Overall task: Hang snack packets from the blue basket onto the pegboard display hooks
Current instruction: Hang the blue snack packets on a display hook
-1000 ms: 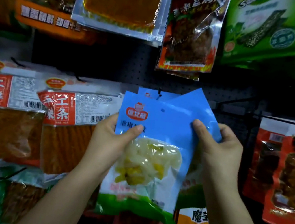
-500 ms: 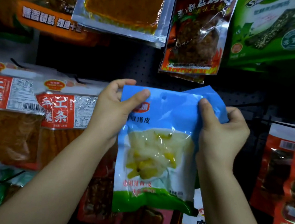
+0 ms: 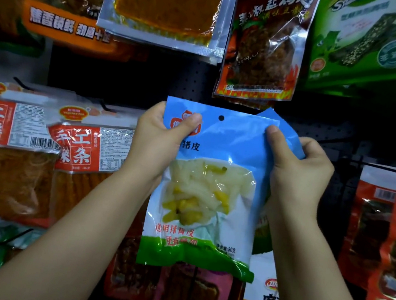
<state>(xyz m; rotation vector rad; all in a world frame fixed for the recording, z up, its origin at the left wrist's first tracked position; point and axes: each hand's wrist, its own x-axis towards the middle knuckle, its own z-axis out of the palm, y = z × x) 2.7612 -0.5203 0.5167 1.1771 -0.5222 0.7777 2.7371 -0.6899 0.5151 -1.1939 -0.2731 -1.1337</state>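
Observation:
I hold a blue snack packet (image 3: 219,153) upright in front of the dark pegboard (image 3: 150,82). It has a clear window of pale strips and a green band at the bottom. Its hang hole (image 3: 221,118) sits at the top centre with no hook through it. My left hand (image 3: 157,141) pinches the top left corner, thumb over the red logo. My right hand (image 3: 298,174) grips the top right edge, together with a second blue packet (image 3: 292,140) tucked behind. The blue basket is out of view.
Hung packets surround the spot: red-and-white strips (image 3: 77,148) at left, a silver orange pack (image 3: 166,5) and a dark red pack (image 3: 265,45) above, green packs (image 3: 369,44) top right, red packs (image 3: 387,240) at right. Bare hooks (image 3: 330,141) jut out right of my hands.
Both hands have slid from the packet's middle up to its top corners and lifted it. The packet now hangs straight, and its hang hole has come into plain view.

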